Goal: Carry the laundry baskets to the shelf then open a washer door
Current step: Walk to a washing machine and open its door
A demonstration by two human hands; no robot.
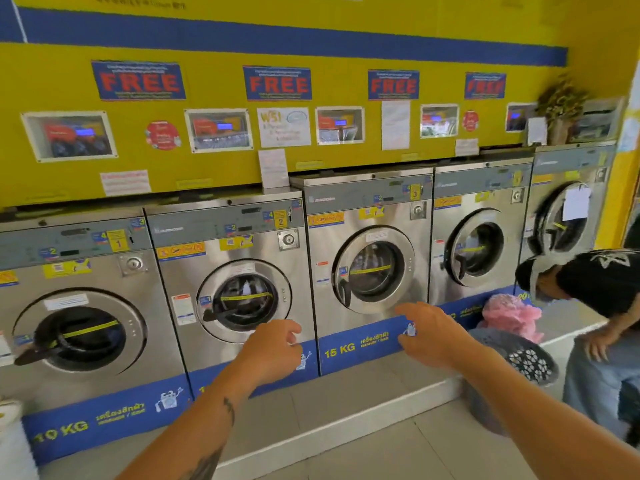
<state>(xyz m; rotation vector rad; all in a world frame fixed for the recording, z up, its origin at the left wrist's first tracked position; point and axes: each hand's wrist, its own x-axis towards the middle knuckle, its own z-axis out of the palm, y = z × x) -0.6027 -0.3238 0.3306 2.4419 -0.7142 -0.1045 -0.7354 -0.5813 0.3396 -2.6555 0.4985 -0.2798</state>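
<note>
A row of steel front-loading washers stands on a low tiled step against the yellow wall. My left hand (pixel 272 351) hovers empty, fingers loosely apart, below the round door of washer 2 (pixel 242 301). My right hand (pixel 427 336) reaches forward with spread fingers, just under the round door of washer 3 (pixel 374 270), touching nothing. Both doors look closed, each with a dark handle on its left side. A grey perforated laundry basket (pixel 516 362) sits on the floor at the right, with pink laundry (pixel 512 315) behind it.
Another person (pixel 602 306) in a dark cap and jeans bends over at the right, close to the basket. Washer 1 (pixel 79 330) is at the left, two more washers stand at the far right. The raised step (pixel 346 427) runs along the washers' base.
</note>
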